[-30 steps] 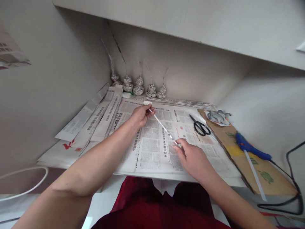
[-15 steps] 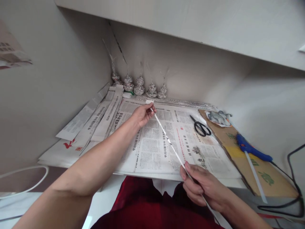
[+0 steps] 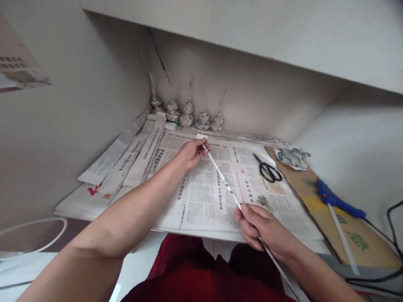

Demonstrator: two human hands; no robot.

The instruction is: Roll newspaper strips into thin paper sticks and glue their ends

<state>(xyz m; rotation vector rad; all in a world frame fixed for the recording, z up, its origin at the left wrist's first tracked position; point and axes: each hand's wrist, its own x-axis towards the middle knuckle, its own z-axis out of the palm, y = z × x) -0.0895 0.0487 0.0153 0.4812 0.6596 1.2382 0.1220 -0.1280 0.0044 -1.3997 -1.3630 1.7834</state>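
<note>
A thin rolled newspaper tube [image 3: 223, 178] runs slantwise between my two hands above the newspaper-covered table. My left hand [image 3: 194, 153] pinches its far end, where a small flat white flap of paper [image 3: 201, 136] sticks out past the fingertips. Nearer to me, my right hand [image 3: 262, 228] is wrapped round the same tube, thumb on top. The tube's near end passes under the right palm and on toward the bottom edge of the view. Spread newspaper sheets [image 3: 201, 201] lie beneath both hands.
Black scissors [image 3: 267, 168] lie on the newspaper at the right. Beyond them are a cardboard sheet [image 3: 315, 201] and a blue glue gun [image 3: 338, 201] with a cord. Cut paper strips [image 3: 129, 159] are stacked left. Several woven paper gourds [image 3: 187, 114] and paper tubes [image 3: 242, 137] line the back.
My right hand has slid a little up along the tube, closer to my left hand. The left hand keeps its pinch. The whole view has shifted slightly.
</note>
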